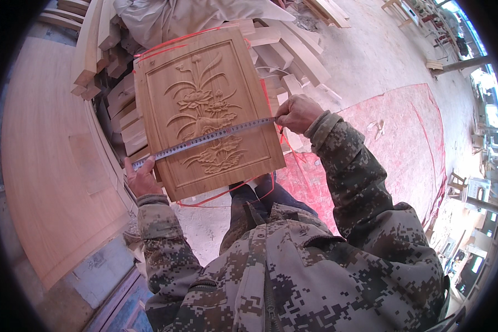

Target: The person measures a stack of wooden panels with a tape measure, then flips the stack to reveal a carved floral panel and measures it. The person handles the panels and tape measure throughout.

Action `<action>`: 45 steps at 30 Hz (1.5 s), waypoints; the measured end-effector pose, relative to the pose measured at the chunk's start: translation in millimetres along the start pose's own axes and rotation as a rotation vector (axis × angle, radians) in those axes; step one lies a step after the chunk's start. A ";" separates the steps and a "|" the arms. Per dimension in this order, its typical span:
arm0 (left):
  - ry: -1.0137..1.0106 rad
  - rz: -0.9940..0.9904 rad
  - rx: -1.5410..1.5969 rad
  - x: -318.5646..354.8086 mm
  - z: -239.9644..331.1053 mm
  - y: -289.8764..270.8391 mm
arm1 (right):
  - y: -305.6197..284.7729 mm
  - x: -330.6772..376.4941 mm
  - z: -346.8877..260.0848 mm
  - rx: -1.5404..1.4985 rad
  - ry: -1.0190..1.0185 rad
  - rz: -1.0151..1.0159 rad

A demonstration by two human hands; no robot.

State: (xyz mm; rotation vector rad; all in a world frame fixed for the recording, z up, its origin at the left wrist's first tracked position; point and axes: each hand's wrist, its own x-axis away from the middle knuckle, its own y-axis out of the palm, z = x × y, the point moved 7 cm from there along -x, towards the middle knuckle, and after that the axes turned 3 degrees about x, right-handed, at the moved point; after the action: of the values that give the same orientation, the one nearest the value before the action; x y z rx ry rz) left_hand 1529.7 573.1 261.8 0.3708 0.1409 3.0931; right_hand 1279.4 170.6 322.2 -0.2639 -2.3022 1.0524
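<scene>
A carved wooden panel (166, 110) with a raised flower-and-leaf relief lies in front of me, framed by a moulded border. Across its width a tape measure (210, 136) is stretched, slanting up toward the right. My left hand (144, 178) pinches the tape's left end at the panel's left edge, thumb on the blade. At the right edge, my right hand (299, 114) is closed on the other end of the tape; whether a case is inside that fist is hidden. Red strapping (205, 204) runs loosely around the panel's edges.
Stacked timber pieces (301, 52) lie behind and beside the panel. On the left stands a large flat wooden board (55, 149). A pale cloth (199, 19) covers things at the back. Red sheeting (404, 138) is spread over the floor at right, with workshop equipment (476, 188) farther off.
</scene>
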 end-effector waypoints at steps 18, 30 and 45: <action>-0.004 0.003 0.006 9.5 11.3 9.5 | 5.2 -0.9 4.5 0.004 0.026 -0.023; -0.014 0.000 0.008 6.6 10.6 9.7 | 4.5 0.8 3.9 -0.011 0.048 -0.013; -0.036 -0.006 0.008 7.9 9.9 9.4 | 3.7 0.4 2.9 -0.010 0.029 -0.004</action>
State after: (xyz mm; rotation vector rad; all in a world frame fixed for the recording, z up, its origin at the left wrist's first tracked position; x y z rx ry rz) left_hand 1524.2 564.8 274.1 0.4259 0.1535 3.0782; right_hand 1277.1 171.5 318.2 -0.2764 -2.2819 1.0287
